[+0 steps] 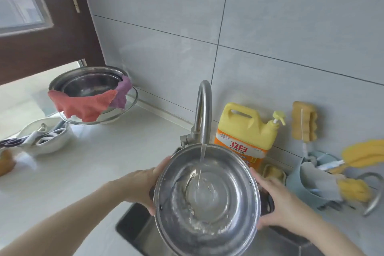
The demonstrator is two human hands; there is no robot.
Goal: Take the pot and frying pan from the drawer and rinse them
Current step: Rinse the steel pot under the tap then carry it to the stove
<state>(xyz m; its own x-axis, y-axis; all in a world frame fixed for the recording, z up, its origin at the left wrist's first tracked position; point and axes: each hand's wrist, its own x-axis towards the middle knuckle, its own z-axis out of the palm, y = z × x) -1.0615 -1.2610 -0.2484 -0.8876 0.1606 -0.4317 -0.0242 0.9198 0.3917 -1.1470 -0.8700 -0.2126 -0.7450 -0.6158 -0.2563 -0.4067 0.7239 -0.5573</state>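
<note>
A round stainless steel pot (207, 199) hangs over the sink (133, 228), held level under the curved steel faucet (202, 114). A thin stream of water falls from the spout into the pot and pools at its bottom. My left hand (145, 187) grips the pot's left side. My right hand (278, 203) grips the dark handle on its right side. No frying pan is in view.
A yellow detergent jug (247, 133) stands behind the pot against the tiled wall. Right of it are a blue holder (307, 185) with yellow brushes and a hanging sponge (303, 120). On the left counter sit stacked steel bowls (91, 85) draped with cloths and a white bowl (45, 137) of utensils.
</note>
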